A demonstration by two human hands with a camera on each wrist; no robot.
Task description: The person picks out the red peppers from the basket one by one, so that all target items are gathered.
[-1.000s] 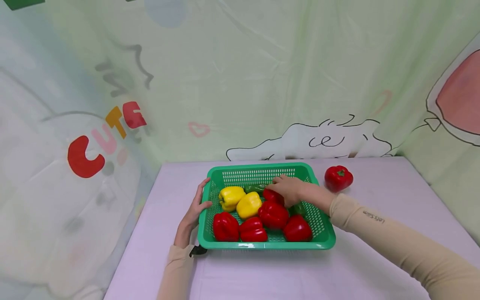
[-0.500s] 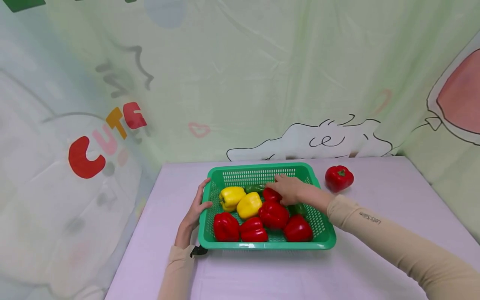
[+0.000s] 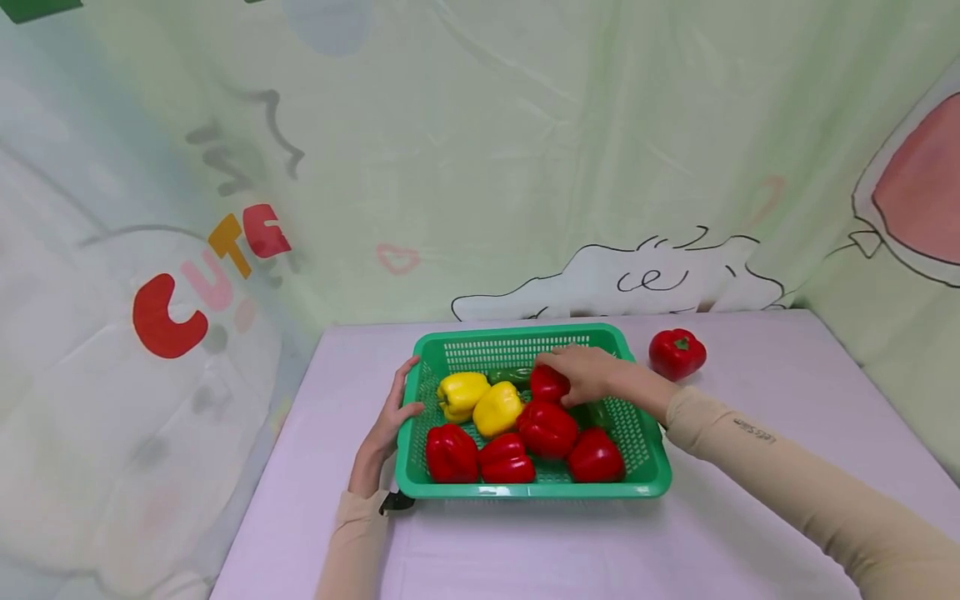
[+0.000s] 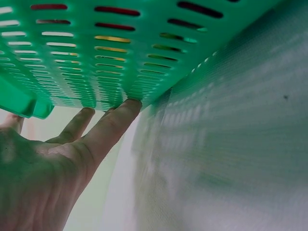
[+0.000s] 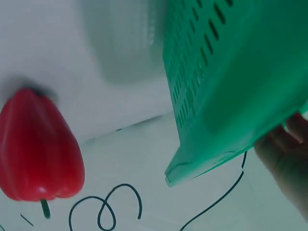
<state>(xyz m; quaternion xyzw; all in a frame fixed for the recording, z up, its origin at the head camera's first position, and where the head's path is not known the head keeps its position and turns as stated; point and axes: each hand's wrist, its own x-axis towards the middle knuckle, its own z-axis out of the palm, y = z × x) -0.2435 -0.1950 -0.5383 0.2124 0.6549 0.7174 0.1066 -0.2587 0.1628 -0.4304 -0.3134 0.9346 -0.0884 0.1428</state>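
A green plastic basket [image 3: 532, 492] with slotted walls holds red and yellow bell peppers and green cucumbers. My left hand [image 3: 387, 421] grips its left rim, the thumb over the edge; in the left wrist view the long fingers [image 4: 113, 125] lie against the outer wall. Inside at the back right, my right hand [image 3: 588, 371] grips a red bell pepper [image 3: 547, 385] from above, fingers and thumb around it. Just in front sits another red bell pepper [image 3: 548, 429]. A cucumber [image 3: 510, 377] lies behind the held one, and another [image 3: 597, 415] is partly under the right hand.
Two yellow bell peppers [image 3: 498, 409] sit at the basket's left, and several red ones [image 3: 452, 452] line its front. Outside, a single red bell pepper [image 3: 677, 355] stands on the pale lilac table [image 3: 525, 550] at right. A printed curtain [image 3: 480, 167] hangs behind.
My right hand has shifted slightly to the right and back, with the red bell pepper showing more between its fingers. The left hand and the basket stay in place.
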